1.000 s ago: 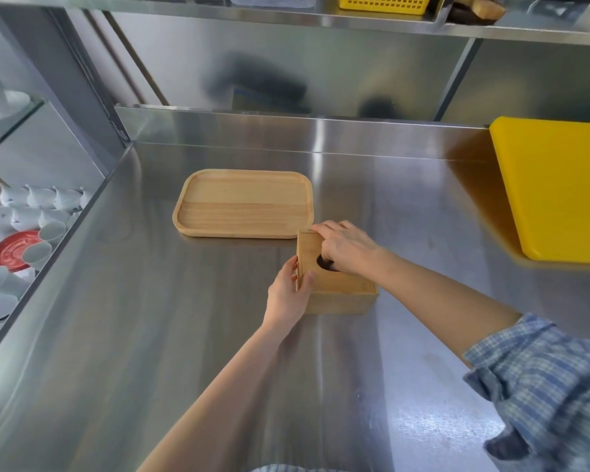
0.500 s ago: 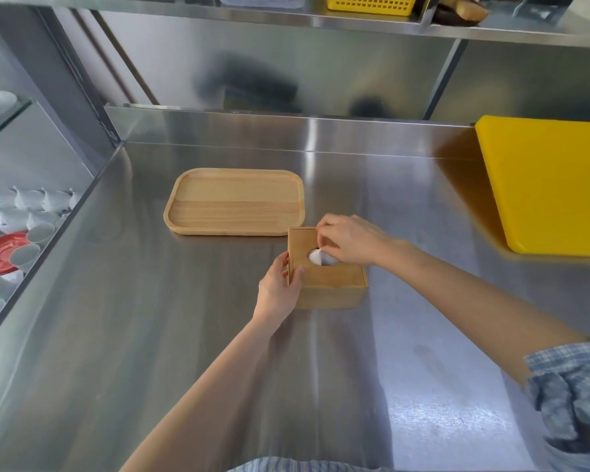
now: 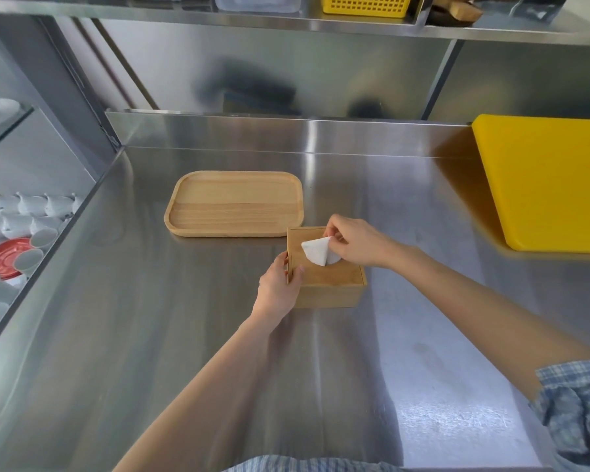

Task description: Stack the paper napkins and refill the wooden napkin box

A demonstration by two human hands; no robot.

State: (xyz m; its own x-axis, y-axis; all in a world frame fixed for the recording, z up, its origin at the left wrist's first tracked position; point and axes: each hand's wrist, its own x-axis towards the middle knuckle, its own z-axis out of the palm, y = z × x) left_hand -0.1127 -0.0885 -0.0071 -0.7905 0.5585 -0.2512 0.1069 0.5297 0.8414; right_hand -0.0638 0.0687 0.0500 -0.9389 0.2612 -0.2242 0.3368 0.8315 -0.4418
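Pinching a white napkin [image 3: 317,251] above the wooden box [image 3: 327,284], right hand [image 3: 355,245]; left hand [image 3: 278,289] clasping its side.

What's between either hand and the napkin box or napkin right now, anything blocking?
Nothing visible. The left hand grips the wooden napkin box at its left edge, and the right hand pinches the white napkin sticking up through the lid opening. The wooden tray sits apart behind the box, out of the way.

A wooden tray [image 3: 234,203] lies near a yellow board [image 3: 552,182].
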